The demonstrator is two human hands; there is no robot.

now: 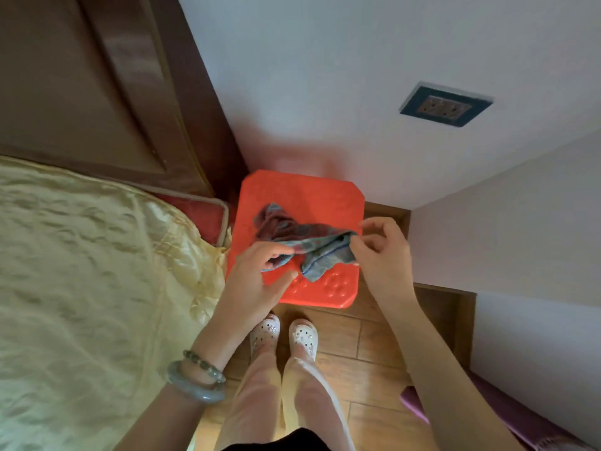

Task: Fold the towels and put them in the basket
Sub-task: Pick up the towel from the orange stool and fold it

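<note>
A small crumpled towel point(302, 239), blue-grey and reddish with a blue stripe, lies bunched over the red plastic stool point(325, 196) in front of me. My left hand point(260, 281) pinches the towel's near left edge between thumb and fingers. My right hand point(380, 252) pinches the towel's right end, lifting it slightly off the stool top. The far part of the towel rests on the stool. No basket is in view.
A bed with a pale yellow satin cover point(91, 271) fills the left, with a dark wooden headboard point(97, 86) behind it. White walls with a socket point(445, 105) stand behind and right. My feet in white clogs point(283, 333) stand on wood-look floor. A purple object point(507, 415) lies lower right.
</note>
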